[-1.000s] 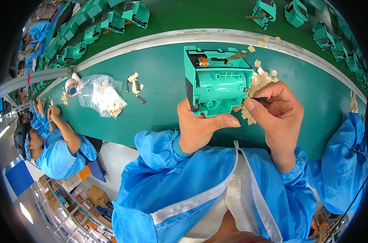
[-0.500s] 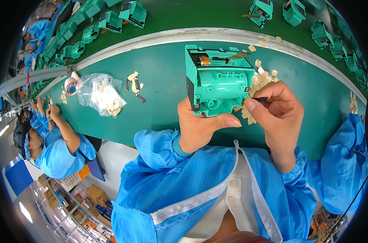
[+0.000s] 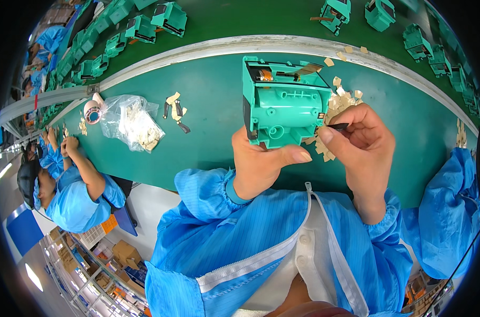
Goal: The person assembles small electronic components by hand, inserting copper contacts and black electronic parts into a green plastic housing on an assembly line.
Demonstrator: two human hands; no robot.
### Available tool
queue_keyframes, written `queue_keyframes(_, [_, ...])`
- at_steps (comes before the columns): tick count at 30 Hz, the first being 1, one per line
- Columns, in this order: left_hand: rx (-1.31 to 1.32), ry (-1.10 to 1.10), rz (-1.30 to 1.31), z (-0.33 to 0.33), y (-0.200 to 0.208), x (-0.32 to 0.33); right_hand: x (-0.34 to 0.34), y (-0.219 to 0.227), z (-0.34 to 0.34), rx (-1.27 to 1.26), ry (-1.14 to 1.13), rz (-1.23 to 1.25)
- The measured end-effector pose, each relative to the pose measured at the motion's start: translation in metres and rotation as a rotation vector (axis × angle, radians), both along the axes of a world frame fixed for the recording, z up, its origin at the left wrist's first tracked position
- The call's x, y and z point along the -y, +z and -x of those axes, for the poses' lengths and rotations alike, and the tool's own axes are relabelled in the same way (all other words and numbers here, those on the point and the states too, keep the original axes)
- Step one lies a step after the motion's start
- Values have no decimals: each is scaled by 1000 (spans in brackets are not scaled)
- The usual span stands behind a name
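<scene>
My left hand [image 3: 263, 164] grips a green plastic housing [image 3: 290, 108] from below, with the thumb along its near edge. Inside its upper opening are a copper-coloured coil and dark parts, and a brownish strip sticks out at the top right. At the housing's lower right corner, my right hand [image 3: 364, 140] pinches a small black strip [image 3: 338, 126] between thumb and fingers. Whether that strip touches the housing I cannot tell. Behind both lies a pile of small cream paper pieces [image 3: 341, 103] on the green table.
A clear plastic bag [image 3: 131, 119] of pale pieces lies left, beside a tape roll [image 3: 93, 113] and several black and cream strips [image 3: 175, 112]. Beyond a pale metal rail [image 3: 197, 52], more housings [image 3: 169, 18] stand on a green belt. A co-worker [image 3: 78, 185] sits at the left.
The housing in my left hand has tipped slightly. The black strip in my right hand has turned a little and shifted slightly left. Housings beyond the rail have moved a little left.
</scene>
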State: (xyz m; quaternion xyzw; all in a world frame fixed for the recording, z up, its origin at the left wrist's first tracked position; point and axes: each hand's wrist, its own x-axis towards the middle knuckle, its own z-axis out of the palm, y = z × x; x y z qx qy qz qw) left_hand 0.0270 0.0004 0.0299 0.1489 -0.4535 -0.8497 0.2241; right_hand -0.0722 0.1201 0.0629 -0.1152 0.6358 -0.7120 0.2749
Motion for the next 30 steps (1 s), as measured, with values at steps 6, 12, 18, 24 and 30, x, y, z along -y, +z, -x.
queue_keyframes(6, [-61, -145, -144, 6, -3, 3, -4, -9, 0, 164, 73, 163])
queue_keyframes(12, [-69, -216, -471, 8, -1, 1, -2, -4, -1, 181, 107, 258])
queue_keyframes(18, [-55, -231, -648, 6, -5, -1, 3, -5, -6, 5, 14, 209])
queue_keyframes(24, [-45, -309, -609, 3, -15, 1, 5, -8, -8, -229, -56, 75])
queue_keyframes(30, [-22, -269, -641, 4, -11, -3, 5, -7, -9, -309, -95, 37])
